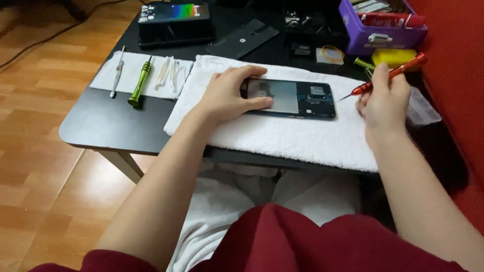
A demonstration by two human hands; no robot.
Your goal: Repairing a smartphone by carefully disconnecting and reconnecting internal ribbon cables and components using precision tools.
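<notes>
Lap nearest cam: dark red top, white cloth below, both forearms reaching fwd to the table [101, 126].

Left hand [229, 95]: palm down on near/left end of opened phone [295, 98], fingers curled over far edge, thumb along near edge. Grip closed on phone, pinning it flat.

Right hand [384, 98]: grip closed on red screwdriver [390, 75], pencil-style. Tip aimed left, hanging just off phone's right end; not touching as far as I can tell.

Phone: back cover off, grey plate + dark board parts exposed. Lies flat on white towel [282, 136], mid-table. Long axis runs left–right across view, tilted slightly; board end points toward right hand.

Step (judgement): screw work on exposed inside, driver abt to be brought in. Next move needs tip seated square in a small screw head at right end, w/ left hand holding the body so it doesn't slide on the towel. Screws too small to make out.

Also on table: green screwdriver [139, 80], thin white-handled tool [117, 73], white swabs [169, 70] on smaller cloth at left; dark back cover [242, 39]; purple box [375, 30] far right.
</notes>
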